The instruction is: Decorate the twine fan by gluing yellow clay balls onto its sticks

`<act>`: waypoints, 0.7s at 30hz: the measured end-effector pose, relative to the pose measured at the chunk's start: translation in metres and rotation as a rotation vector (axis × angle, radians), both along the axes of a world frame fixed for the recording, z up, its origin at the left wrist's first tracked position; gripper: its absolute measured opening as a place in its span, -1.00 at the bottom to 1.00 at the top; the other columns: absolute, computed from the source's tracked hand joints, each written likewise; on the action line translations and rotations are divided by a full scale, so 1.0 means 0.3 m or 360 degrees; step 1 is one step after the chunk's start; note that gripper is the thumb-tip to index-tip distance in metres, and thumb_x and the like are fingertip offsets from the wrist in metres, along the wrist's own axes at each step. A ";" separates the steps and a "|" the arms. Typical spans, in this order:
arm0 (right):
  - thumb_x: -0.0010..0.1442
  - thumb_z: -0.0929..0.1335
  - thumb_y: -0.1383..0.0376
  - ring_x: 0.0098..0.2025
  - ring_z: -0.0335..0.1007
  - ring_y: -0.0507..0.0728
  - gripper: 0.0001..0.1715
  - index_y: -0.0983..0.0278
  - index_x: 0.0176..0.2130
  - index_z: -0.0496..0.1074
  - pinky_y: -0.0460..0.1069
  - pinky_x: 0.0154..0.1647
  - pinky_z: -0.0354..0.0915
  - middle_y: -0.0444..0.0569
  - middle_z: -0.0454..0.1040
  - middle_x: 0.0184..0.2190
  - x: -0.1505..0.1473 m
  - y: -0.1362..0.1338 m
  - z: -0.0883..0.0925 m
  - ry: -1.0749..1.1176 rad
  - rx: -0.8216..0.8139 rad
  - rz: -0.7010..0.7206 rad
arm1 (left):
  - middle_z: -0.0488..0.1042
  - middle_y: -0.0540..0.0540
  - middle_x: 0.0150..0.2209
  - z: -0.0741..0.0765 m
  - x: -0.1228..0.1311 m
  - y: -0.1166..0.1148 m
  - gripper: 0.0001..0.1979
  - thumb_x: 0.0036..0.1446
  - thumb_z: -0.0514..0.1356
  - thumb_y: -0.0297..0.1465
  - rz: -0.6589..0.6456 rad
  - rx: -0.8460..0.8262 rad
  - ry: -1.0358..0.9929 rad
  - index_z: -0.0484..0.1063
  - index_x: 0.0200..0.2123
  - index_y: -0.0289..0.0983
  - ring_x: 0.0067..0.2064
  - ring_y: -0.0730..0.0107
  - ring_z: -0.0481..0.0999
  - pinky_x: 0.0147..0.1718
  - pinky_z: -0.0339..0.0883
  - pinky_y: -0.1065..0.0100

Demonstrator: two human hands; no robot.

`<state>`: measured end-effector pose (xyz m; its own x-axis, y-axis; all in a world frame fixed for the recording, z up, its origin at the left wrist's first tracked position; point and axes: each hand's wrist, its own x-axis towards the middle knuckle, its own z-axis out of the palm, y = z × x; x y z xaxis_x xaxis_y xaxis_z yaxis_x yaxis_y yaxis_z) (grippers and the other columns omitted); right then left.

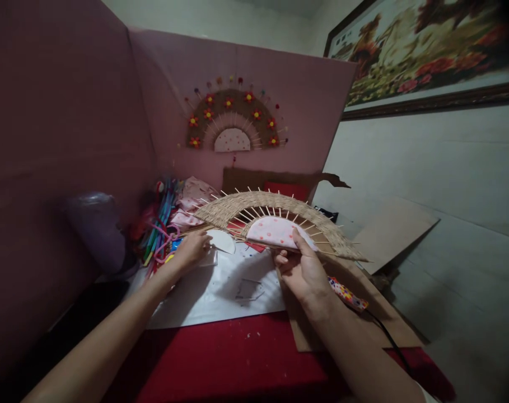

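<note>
My right hand (302, 271) grips a half-round woven fan (254, 201) by its base, thumb on top and fingers underneath. The base is a pink half-circle (273, 230) with red dots; thin sticks radiate from it through a tan woven band. The fan is raised over the table, tilted down to the right. To its left, my left hand (193, 250) has its fingers closed at the left edge of a white half-circle piece (222, 240). The fingertips are partly hidden. On the pink panel behind hangs a similar fan (232, 103) with red and yellow flowers.
A white sheet (174, 310) covers part of the red-clothed table (220, 358). Colourful craft sticks (164, 210) and pink cloth (195, 196) lie at the left back. At right are cardboard (388, 319) and a flower-patterned tool (349, 294) with a black cord.
</note>
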<state>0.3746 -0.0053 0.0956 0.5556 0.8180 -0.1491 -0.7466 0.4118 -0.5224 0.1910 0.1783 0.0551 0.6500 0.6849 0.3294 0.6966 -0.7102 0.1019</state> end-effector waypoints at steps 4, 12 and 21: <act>-0.07 0.49 0.33 -0.68 0.18 -0.07 -0.72 0.28 -0.34 0.37 -0.21 -0.79 0.08 -0.20 0.41 -0.60 -0.012 0.000 0.004 0.0054 -0.0021 -0.0023 | 0.47 -0.14 -0.02 -0.013 0.099 -0.009 -0.65 0.04 0.09 -0.42 -0.0015 -0.0063 0.0114 0.47 -0.08 -0.18 0.03 0.14 0.38 -0.05 0.20 0.18; -0.11 0.50 0.34 -0.68 0.18 -0.08 -0.68 0.27 -0.32 0.37 -0.21 -0.79 0.08 -0.22 0.42 -0.58 -0.005 0.005 -0.008 -0.0016 -0.0054 -0.0087 | 0.49 -0.24 -0.15 -0.032 0.175 -0.022 -0.74 0.09 0.04 -0.39 0.0125 -0.0069 0.0146 0.53 -0.32 -0.25 -0.05 0.04 0.40 -0.07 0.12 0.06; -0.06 0.48 0.34 -0.69 0.19 -0.08 -0.71 0.27 -0.32 0.35 -0.21 -0.80 0.09 -0.24 0.41 -0.60 -0.001 0.005 -0.016 -0.0058 -0.0101 -0.0125 | 0.50 -0.26 -0.15 0.062 -0.010 0.033 -0.78 0.04 0.09 -0.44 0.0301 -0.0173 0.0064 0.53 -0.30 -0.26 -0.03 0.02 0.42 -0.11 0.19 0.17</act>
<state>0.3744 -0.0037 0.0907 0.6237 0.7612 -0.1778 -0.6933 0.4336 -0.5756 0.1878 0.1881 0.0737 0.5175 0.8260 0.2236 0.8216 -0.5526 0.1400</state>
